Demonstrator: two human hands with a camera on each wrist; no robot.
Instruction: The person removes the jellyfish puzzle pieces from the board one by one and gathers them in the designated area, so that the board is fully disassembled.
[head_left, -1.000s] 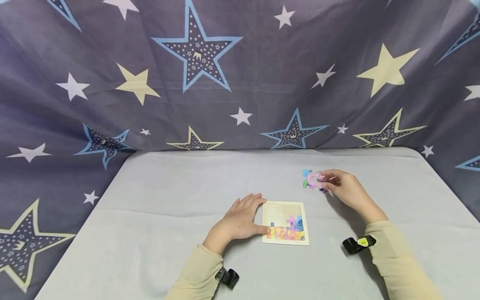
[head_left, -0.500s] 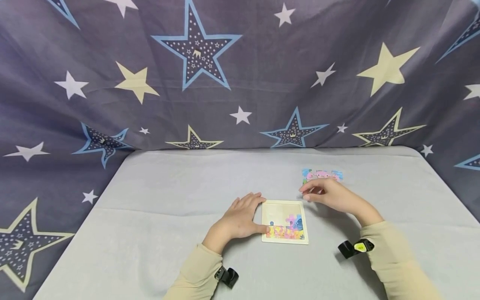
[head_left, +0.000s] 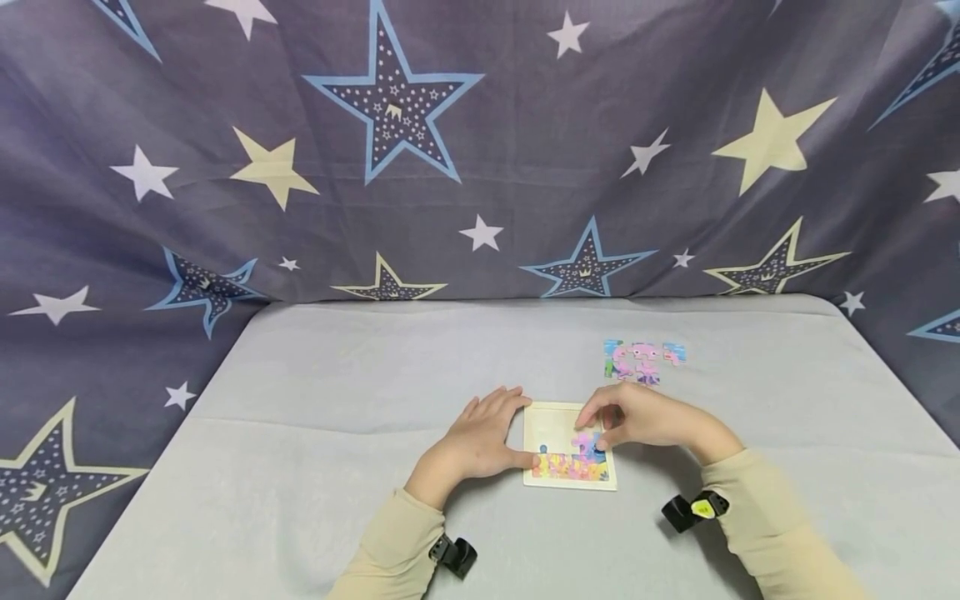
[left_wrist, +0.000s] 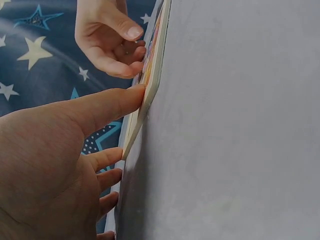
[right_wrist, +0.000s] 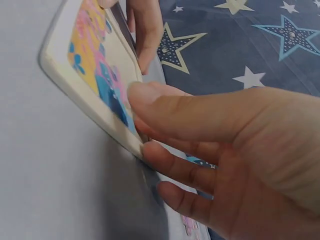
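A square pale wooden puzzle tray [head_left: 534, 425] lies on the table, with coloured jigsaw pieces [head_left: 562, 467] along its near side and at its right. My left hand [head_left: 480, 442] lies against the tray's left edge, its thumb on the rim and its fingers fairly straight near the far corner. My right hand [head_left: 645, 421] is over the tray's right side. Its thumb and index finger stand apart in the head and left wrist views, and no piece shows between them. In the right wrist view, the thumb [right_wrist: 145, 95] partly hides the other fingertips.
Several loose jigsaw pieces [head_left: 643, 352] lie on the grey table cover [head_left: 360, 367], beyond the tray to the right. A dark curtain [head_left: 510, 150] with stars rises behind the table. Black straps with devices are on both wrists.
My right hand has come from the loose pieces toward me and left, to the tray's right side. The loose pieces are uncovered now. My left hand has stayed on the tray.
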